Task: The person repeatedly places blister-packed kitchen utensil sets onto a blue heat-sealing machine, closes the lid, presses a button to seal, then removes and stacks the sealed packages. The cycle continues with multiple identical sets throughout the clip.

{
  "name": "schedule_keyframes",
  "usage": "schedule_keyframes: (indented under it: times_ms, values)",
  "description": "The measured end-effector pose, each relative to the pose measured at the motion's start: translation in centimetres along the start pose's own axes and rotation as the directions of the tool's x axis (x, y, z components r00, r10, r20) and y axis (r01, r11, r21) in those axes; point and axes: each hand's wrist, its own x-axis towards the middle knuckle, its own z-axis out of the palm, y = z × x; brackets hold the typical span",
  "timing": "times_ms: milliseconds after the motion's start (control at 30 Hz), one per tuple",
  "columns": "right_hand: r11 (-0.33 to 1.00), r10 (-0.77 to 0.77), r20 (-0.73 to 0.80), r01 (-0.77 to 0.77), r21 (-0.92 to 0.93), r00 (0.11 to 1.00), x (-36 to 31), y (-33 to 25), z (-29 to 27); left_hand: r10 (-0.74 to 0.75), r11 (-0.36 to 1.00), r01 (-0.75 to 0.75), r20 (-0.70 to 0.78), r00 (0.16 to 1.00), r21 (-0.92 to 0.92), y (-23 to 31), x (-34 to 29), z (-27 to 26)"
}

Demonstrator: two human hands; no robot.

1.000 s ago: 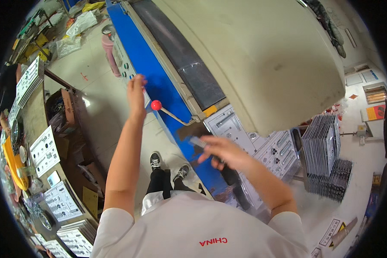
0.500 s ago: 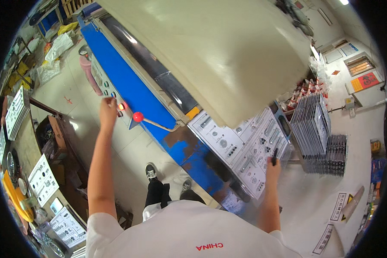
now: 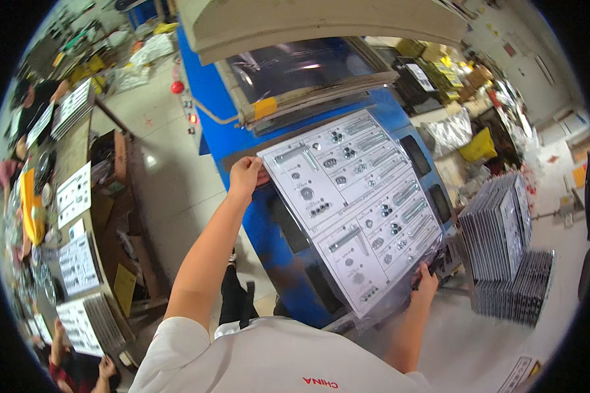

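Observation:
A large white printed card (image 3: pixel 337 216), with rows of bolts, nuts and washers under clear film, lies at a slant over the near end of a blue machine (image 3: pixel 267 252). My left hand (image 3: pixel 246 175) is closed on its upper-left edge, the fingers partly under it. At the card's lower-right side is my right hand (image 3: pixel 426 281), closed around a slim black tool (image 3: pixel 417 276) whose exact kind I cannot make out. Loose clear film (image 3: pixel 390 304) hangs past the card's near edge beside that hand.
Beyond the card stands the machine's framed dark window (image 3: pixel 301 65), under a beige hood (image 3: pixel 321 23). Stacked cards (image 3: pixel 495 219) stand on the right. To the left, a workbench (image 3: pixel 98 216) holds more cards, and other people work there. A red knob (image 3: pixel 177 87) sticks out nearby.
My left hand has left the lit buttons and taken hold of the card's edge. The view has shifted right, showing more of the card. My right hand still holds the black tool.

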Motion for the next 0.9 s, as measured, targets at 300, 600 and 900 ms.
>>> schedule_keyframes:
  times_ms: [300, 600, 900]
  values:
    - [0.779, -0.598, 0.278, 0.627, -0.022, 0.752, 12.5, -7.4, -1.2, -0.473, 0.881, 0.433, 0.405, 0.782, 0.193, -5.6, -32.9, -4.9]
    - [-0.389, -0.733, 0.678, 0.776, -0.497, 0.066, 13.6, -17.7, 20.9, -0.284, 0.847, -0.226, 0.768, 0.574, 0.482, -10.7, -36.1, 7.7]
    - [-0.358, -0.725, 0.675, 0.760, -0.543, 0.140, 1.1, -4.5, 26.2, -0.205, 0.760, 0.021, 0.209, 0.956, 0.649, -11.0, -38.9, -2.0]
